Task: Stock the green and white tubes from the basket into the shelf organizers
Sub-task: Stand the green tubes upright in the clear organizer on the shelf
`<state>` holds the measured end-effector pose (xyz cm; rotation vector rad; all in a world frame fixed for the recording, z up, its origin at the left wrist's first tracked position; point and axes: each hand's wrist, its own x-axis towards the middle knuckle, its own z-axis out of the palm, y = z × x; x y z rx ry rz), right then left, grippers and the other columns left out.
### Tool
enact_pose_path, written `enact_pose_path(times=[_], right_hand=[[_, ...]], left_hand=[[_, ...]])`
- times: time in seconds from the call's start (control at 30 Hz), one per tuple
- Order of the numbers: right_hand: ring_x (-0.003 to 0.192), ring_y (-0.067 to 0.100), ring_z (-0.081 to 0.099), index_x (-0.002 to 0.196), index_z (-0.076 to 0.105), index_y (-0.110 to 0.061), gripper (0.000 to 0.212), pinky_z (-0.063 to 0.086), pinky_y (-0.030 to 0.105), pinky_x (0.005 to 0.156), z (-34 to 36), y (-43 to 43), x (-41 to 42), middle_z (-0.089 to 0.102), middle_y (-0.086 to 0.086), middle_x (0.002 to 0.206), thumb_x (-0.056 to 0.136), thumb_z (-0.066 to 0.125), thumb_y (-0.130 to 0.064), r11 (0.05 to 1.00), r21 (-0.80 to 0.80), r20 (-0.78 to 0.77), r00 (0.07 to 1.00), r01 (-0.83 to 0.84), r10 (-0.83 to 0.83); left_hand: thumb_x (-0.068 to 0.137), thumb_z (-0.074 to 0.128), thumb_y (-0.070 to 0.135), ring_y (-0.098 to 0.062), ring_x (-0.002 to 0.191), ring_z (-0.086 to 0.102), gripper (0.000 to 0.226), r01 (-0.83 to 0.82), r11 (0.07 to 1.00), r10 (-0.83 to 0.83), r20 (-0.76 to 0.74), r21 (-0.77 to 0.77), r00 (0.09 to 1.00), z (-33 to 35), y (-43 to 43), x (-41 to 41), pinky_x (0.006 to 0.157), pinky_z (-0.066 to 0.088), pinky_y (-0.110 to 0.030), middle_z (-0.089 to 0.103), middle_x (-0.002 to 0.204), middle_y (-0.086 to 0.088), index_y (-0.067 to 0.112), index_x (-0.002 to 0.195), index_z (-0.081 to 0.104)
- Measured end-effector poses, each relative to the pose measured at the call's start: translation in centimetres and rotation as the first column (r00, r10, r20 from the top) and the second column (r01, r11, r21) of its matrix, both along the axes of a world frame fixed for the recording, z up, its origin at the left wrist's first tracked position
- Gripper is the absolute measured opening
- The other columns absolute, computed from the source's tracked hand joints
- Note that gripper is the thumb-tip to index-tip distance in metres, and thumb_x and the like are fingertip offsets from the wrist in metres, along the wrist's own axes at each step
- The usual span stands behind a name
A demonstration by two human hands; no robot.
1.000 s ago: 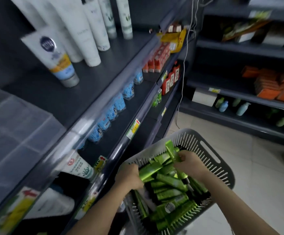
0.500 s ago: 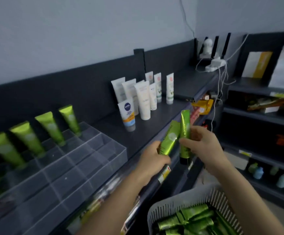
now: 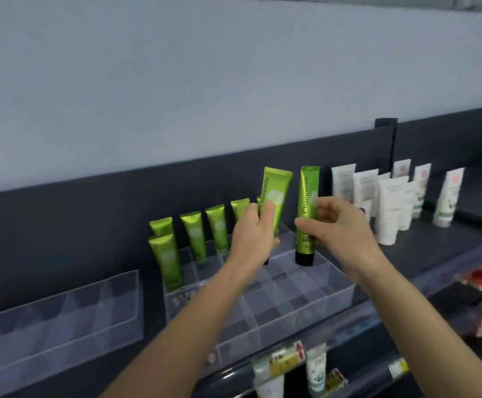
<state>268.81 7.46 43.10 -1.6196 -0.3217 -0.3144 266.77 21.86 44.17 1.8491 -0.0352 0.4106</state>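
Observation:
My left hand [image 3: 255,234] grips a green tube [image 3: 275,196] upright, cap down, over the back row of a clear divided organizer [image 3: 277,308] on the top shelf. My right hand [image 3: 340,225] holds a second green tube [image 3: 307,216] upright, its black cap just above the compartments at the organizer's right rear. Several green tubes [image 3: 193,237] stand in the organizer's back-left cells. The basket is out of view.
A second clear organizer [image 3: 61,317] sits to the left with nothing in it. Several white tubes [image 3: 389,211] stand on the shelf to the right. More products [image 3: 314,369] hang on the shelf below. A dark back panel [image 3: 90,214] runs behind the shelf.
Both hands have carried their green tubes from the basket up and left to the organizer; the view has swung from the basket to the top shelf.

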Motion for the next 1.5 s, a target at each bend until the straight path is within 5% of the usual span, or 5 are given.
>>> enact_pose_path(times=[0.33, 0.93, 1.17, 1.27, 1.5], right_hand=[[0.093, 0.013, 0.059, 0.091, 0.053, -0.025, 0.032, 0.054, 0.037, 0.083, -0.4, 11.4, 1.7, 0.058, -0.01, 0.091, 0.074, 0.079, -0.018, 0.983, -0.121, -0.052, 0.99, -0.137, 0.131], [0.094, 0.014, 0.062, 0.092, 0.053, -0.028, 0.032, 0.056, 0.039, 0.086, -1.9, 15.4, 4.1, 0.062, -0.005, 0.095, 0.075, 0.077, -0.015, 0.974, -0.167, -0.117, 0.984, -0.153, 0.135], [0.101, 0.014, 0.057, 0.114, 0.055, -0.014, 0.047, 0.053, 0.035, 0.089, -2.6, 16.2, 4.7, 0.059, -0.004, 0.104, 0.074, 0.079, -0.021, 0.952, -0.285, -0.111, 0.991, -0.108, 0.079], [0.097, 0.012, 0.056, 0.11, 0.053, -0.018, 0.044, 0.051, 0.028, 0.083, -2.6, 16.4, 4.6, 0.057, -0.007, 0.099, 0.074, 0.079, -0.023, 0.937, -0.338, -0.085, 0.994, -0.094, 0.069], [0.074, 0.003, 0.05, 0.094, 0.052, -0.017, 0.035, 0.038, 0.015, 0.057, -2.9, 17.4, 4.8, 0.055, -0.008, 0.084, 0.074, 0.079, -0.024, 0.892, -0.445, -0.058, 0.996, -0.083, 0.064]], left_hand=[[0.086, 0.066, 0.024, -0.009, 0.073, 0.062, 0.008, -0.3, 0.953, 0.303, 0.233, -0.047, 0.924, 5.4, 14.6, -0.6, 0.066, 0.049, -0.026, 0.066, 0.082, 0.005, 0.022, 0.094, 0.062], [0.079, 0.07, -0.004, -0.022, 0.086, 0.068, 0.015, -0.275, 0.959, 0.273, -0.041, -0.07, 0.961, -1.0, 25.2, 1.3, 0.079, 0.058, -0.031, 0.069, 0.088, -0.011, 0.009, 0.086, 0.069], [0.074, 0.078, 0.012, -0.014, 0.077, 0.069, 0.009, -0.256, 0.927, 0.277, -0.043, 0.273, 0.96, -4.2, 25.0, 2.2, 0.071, 0.056, -0.03, 0.074, 0.079, -0.002, 0.016, 0.08, 0.073], [0.075, 0.075, 0.011, -0.001, 0.065, 0.06, 0.008, -0.212, 0.874, 0.247, -0.025, 0.437, 0.969, -4.6, 24.6, 2.1, 0.057, 0.045, -0.011, 0.069, 0.07, 0.008, 0.017, 0.073, 0.07], [0.081, 0.072, 0.013, 0.004, 0.055, 0.052, 0.031, -0.148, 0.828, 0.219, -0.069, 0.541, 0.973, -5.2, 24.6, 1.6, 0.049, 0.037, -0.007, 0.056, 0.059, 0.014, 0.028, 0.058, 0.056]])
